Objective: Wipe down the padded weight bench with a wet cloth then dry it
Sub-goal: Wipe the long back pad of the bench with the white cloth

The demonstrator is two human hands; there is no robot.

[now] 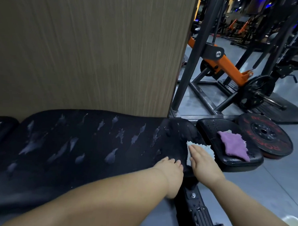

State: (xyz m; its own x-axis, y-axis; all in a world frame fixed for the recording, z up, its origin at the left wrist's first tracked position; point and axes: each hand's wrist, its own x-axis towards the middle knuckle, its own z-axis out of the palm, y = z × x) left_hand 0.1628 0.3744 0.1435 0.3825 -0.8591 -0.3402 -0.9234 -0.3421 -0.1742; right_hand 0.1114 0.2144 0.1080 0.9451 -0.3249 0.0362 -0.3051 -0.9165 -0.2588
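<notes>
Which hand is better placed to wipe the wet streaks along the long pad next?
Right. The right hand lies flat on the white cloth at the end of the bench pad, beside the wet streaks. The left hand rests bare on the pad, holding no cloth; the purple cloth lies farther right.

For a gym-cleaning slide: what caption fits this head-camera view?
Right hand presses a white cloth on the wet bench pad, left hand resting beside it; purple cloth on the seat pad.
</notes>
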